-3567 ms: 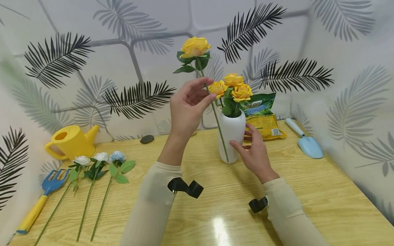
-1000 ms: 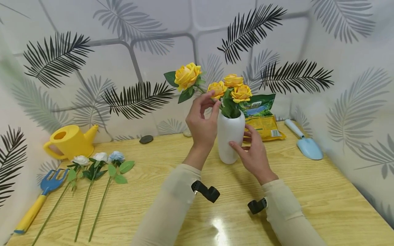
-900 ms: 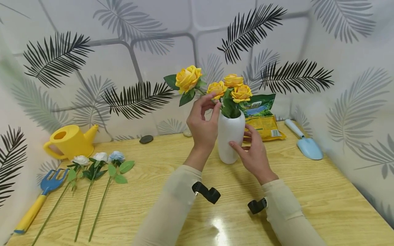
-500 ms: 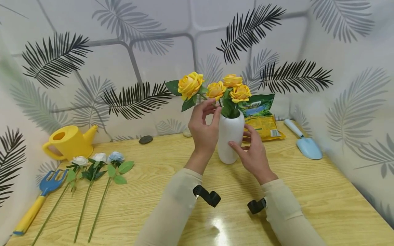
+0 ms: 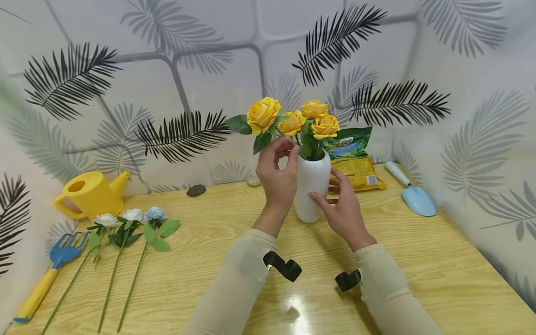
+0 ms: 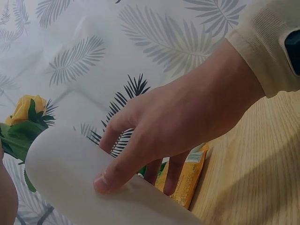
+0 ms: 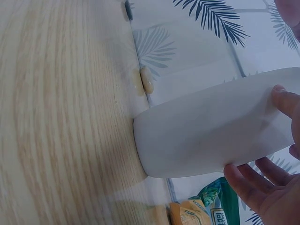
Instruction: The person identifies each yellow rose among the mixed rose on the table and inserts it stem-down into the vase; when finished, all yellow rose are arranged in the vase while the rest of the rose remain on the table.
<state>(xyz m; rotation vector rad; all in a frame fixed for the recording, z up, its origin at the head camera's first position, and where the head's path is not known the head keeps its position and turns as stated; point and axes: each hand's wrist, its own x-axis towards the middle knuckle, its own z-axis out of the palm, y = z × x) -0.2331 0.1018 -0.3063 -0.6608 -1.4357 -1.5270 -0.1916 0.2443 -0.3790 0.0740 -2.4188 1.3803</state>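
In the head view my left hand (image 5: 277, 177) pinches the stem of a yellow rose (image 5: 263, 115) just left of the white vase's mouth. The hand hides the stem's lower part. Three other yellow roses (image 5: 315, 110) stand in the white vase (image 5: 311, 181), which is upright on the table. My right hand (image 5: 345, 204) grips the vase from the right, thumb on its front and fingers round behind. The left wrist view shows that right hand (image 6: 178, 112) across the vase (image 6: 108, 173). In the right wrist view the vase base (image 7: 154, 145) rests on the wood.
Behind the vase leans a green-and-yellow bag (image 5: 353, 163), with a light blue trowel (image 5: 412, 193) to its right. Leftward lie a blue rose (image 5: 155, 214), two white roses (image 5: 106, 220), a yellow watering can (image 5: 90, 193) and a hand fork (image 5: 63, 256). Two stones (image 5: 196, 190) sit along the wall.
My left hand has brought the held rose down from high above the vase to just left of the other blooms, its stem now at the mouth. My right hand keeps its hold on the vase.
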